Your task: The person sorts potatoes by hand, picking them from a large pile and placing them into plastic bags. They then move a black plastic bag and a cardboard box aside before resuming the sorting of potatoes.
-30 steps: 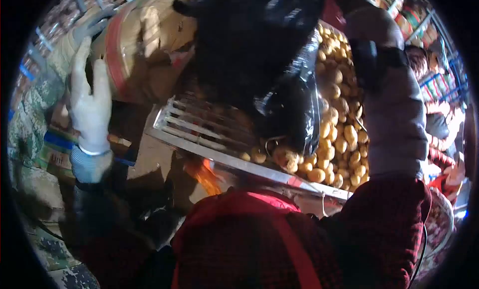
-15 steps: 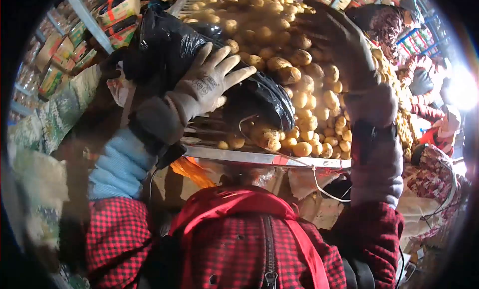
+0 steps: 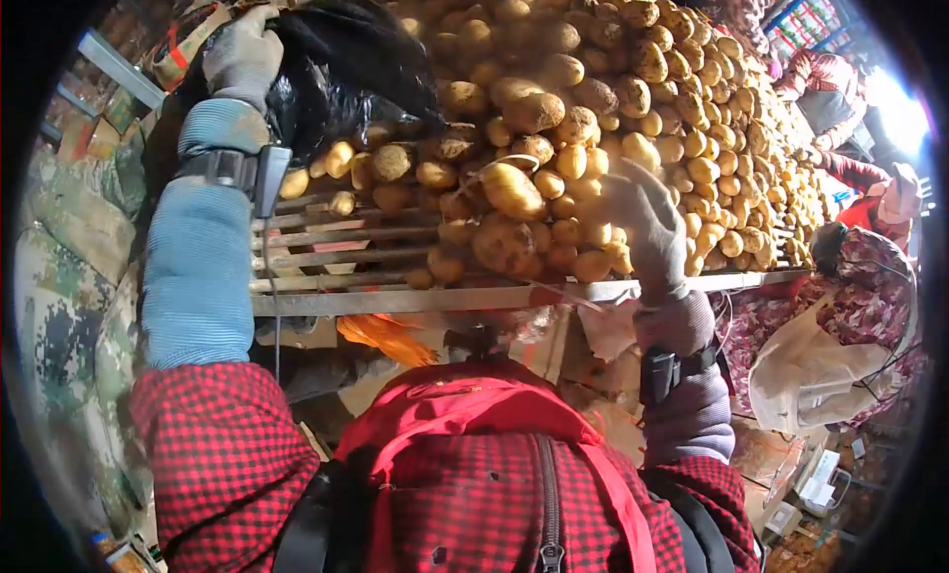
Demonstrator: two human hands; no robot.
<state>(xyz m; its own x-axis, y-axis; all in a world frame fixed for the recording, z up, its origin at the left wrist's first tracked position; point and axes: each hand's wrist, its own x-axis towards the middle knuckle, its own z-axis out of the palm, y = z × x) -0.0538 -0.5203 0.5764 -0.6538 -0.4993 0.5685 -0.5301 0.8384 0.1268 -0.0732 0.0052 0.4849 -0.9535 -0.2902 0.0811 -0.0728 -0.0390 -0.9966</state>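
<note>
Potatoes point(image 3: 534, 108) are heaped over a slatted metal sorting table point(image 3: 346, 301) in front of me. At the upper left, my left hand point(image 3: 244, 54), in a pale work glove, is closed on the edge of a black plastic bag point(image 3: 346, 64). The bag spreads over the left side of the pile and hides some potatoes. My right hand point(image 3: 650, 227), also gloved, is low over the near part of the heap. Its fingers are bent but apart, beside several potatoes, with none seen in its grasp.
A metal rail point(image 3: 117, 64) and packed goods are at the upper left. Orange material point(image 3: 386, 338) hangs beneath the table's near edge. A person in a patterned top point(image 3: 860, 306) is at the right, others farther back. A camouflage-clad person point(image 3: 74, 306) is close on my left.
My left hand has moved up and left, from spread fingers to a closed grip, and the black bag has shifted back with it. My right hand has come down and nearer to me.
</note>
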